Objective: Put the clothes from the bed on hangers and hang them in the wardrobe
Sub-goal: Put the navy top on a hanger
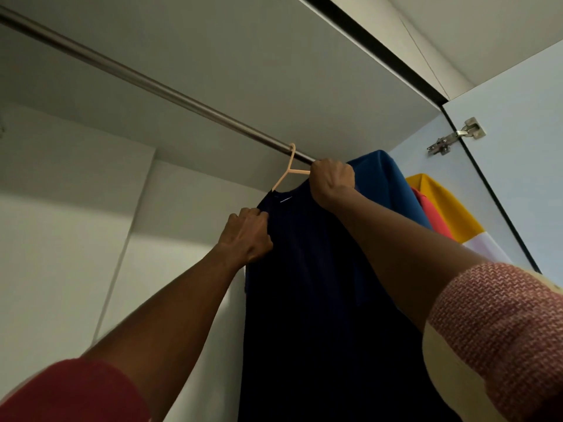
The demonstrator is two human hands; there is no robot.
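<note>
A dark navy garment (307, 284) hangs on a peach plastic hanger (288, 172), whose hook sits over the metal wardrobe rail (152, 83). My left hand (246, 236) grips the garment's left shoulder just below the hanger's arm. Higher up, my right hand (332, 182) grips the right shoulder and the hanger's right arm, close under the rail. The lower part of the garment runs out of view at the bottom.
Right of the navy garment hang a blue garment (387, 184), a coral one (432, 214) and a yellow one (444, 205). The open wardrobe door (518, 178) with its hinge (457, 137) stands at the right. The rail's left stretch is bare.
</note>
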